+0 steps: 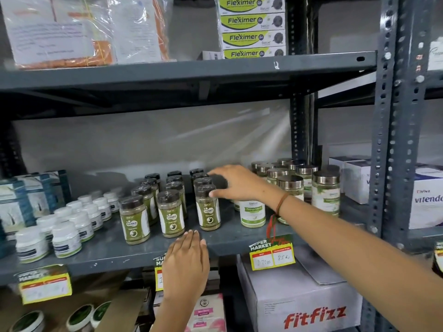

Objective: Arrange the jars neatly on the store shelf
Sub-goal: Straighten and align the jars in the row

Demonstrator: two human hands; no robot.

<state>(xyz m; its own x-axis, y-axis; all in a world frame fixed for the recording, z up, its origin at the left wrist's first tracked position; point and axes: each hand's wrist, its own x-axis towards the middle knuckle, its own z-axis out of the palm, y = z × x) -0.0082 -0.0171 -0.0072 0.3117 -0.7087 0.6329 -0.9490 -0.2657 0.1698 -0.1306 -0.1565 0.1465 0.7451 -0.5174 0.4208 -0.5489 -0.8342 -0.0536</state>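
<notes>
Three rows of dark-capped jars of green powder stand on the grey metal shelf. My right hand reaches in from the right, fingers spread, its thumb and fingertips touching the right row near the caps; it grips nothing. My left hand lies flat on the shelf's front edge, fingers together, just below the middle row. To the right stands a cluster of silver-lidded jars with white and green labels, partly hidden by my right forearm.
Small white bottles and blue boxes fill the shelf's left. Yellow price tags hang from the shelf edge. A white fitfizz carton sits below. Fleximer boxes are stacked above. A perforated upright stands at right.
</notes>
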